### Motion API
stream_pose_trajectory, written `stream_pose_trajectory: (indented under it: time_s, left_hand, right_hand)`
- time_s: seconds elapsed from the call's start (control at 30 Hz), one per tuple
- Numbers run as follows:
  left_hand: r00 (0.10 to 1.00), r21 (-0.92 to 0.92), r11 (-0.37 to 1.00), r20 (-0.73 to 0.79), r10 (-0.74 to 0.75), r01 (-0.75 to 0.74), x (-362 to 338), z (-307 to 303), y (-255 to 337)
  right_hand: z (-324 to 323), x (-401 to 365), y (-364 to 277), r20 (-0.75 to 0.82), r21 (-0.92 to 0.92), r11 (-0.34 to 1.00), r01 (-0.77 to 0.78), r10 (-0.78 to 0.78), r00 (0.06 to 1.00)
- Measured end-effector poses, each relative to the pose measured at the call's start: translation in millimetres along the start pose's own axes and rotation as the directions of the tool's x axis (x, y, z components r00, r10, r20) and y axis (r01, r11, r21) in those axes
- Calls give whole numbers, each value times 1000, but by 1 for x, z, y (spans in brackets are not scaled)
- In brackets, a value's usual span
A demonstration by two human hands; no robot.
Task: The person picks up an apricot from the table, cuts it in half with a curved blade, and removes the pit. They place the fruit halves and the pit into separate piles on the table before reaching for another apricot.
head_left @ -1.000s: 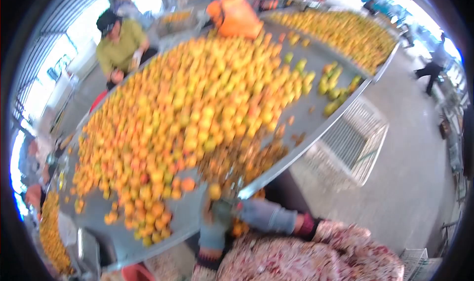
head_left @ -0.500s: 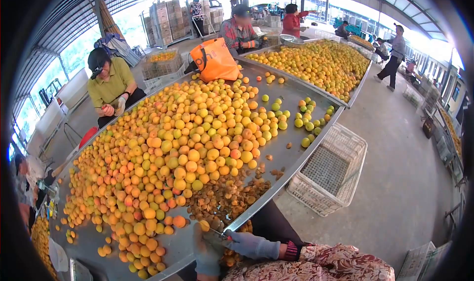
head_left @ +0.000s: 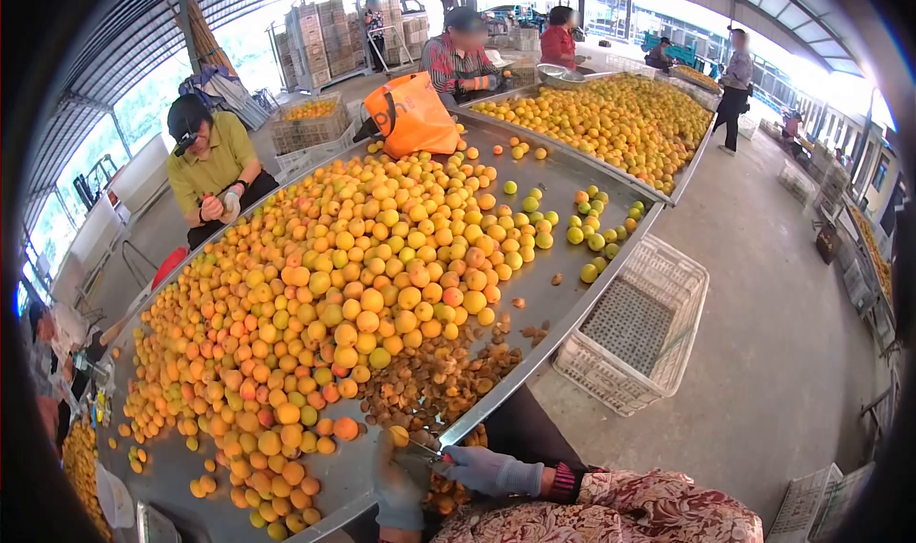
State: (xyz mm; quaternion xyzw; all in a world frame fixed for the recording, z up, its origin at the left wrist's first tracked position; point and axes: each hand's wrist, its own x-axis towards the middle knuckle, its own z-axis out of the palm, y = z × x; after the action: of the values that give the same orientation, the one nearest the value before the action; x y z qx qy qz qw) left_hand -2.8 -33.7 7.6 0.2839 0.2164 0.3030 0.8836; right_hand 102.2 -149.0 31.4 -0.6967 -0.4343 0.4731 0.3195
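My right hand point(head_left: 489, 470), in a grey glove, is closed on a small knife point(head_left: 445, 458) with a red handle, its thin metal blade pointing left. My left hand point(head_left: 401, 493), gloved too and smeared by motion, pinches a yellow-orange apricot point(head_left: 398, 436) close to the blade tip. Just beyond both hands lies a heap of brown apricot pits point(head_left: 429, 383) at the near edge of the metal table point(head_left: 348, 459). A big pile of apricots point(head_left: 315, 304) spreads over this table. More orange pieces show below the hands, partly hidden.
A white plastic crate point(head_left: 634, 325) stands on the floor to the right. An orange bag point(head_left: 410, 114) sits at the table's far end. Across the table a person in a yellow-green shirt point(head_left: 215, 161) handles fruit. A second table point(head_left: 611, 128) holds more apricots, with people around it.
My hands stay almost in place, with the apricot and knife still held. In the background, a walking person has moved left along the aisle.
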Motion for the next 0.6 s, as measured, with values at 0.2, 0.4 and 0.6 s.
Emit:
stream_pose_trajectory:
  time_s: [0.2, 0.4, 0.6]
  left_hand:
    - [986, -148, 975, 46, -158, 163, -2, 9, -1]
    - [995, -30, 996, -50, -85, 83, 2, -13, -7]
    - [995, -151, 984, -10, -96, 94, 10, -17, -19]
  right_hand:
    - [1, -1, 2, -43, 84, 996, -13, 16, 999]
    - [-3, -4, 4, -25, 30, 999, -43, 44, 999]
    - [-2, -3, 6, -80, -16, 999, 29, -30, 996]
